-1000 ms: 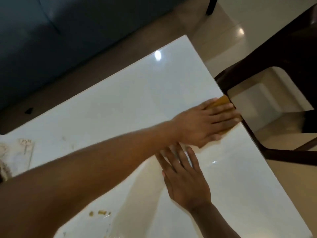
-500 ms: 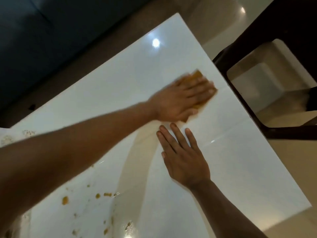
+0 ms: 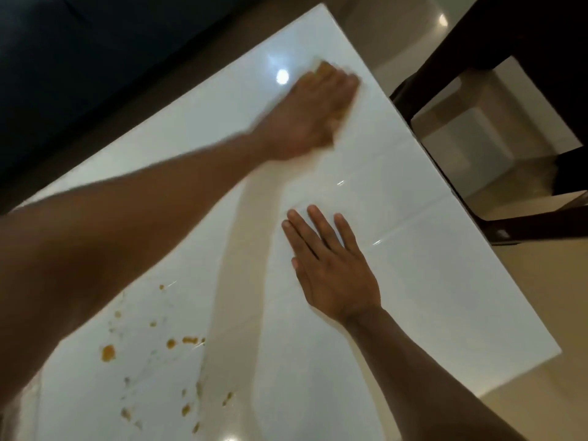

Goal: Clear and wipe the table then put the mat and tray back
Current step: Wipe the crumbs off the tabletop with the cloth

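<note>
Head view: white glossy table (image 3: 445,297) runs diagonally, far corner at top centre, right edge dropping toward lower right. Dark chair (image 3: 477,74) sits just beside that right edge, upper right of frame; dark sofa (image 3: 95,58) fills upper left, apart from the table's far edge. Bare tabletop at centre and right. Left hand (image 3: 313,113), motion-blurred, pressed flat with fingers extended on a yellow-orange cloth (image 3: 321,69) near the far corner; only cloth slivers show at the fingertips and under the palm. Right hand (image 3: 331,265) lies flat on the table at centre frame, fingers spread, gripping nothing. Orange spill spots (image 3: 108,352) scattered lower left, under the left forearm. Mat and tray not visible.
</note>
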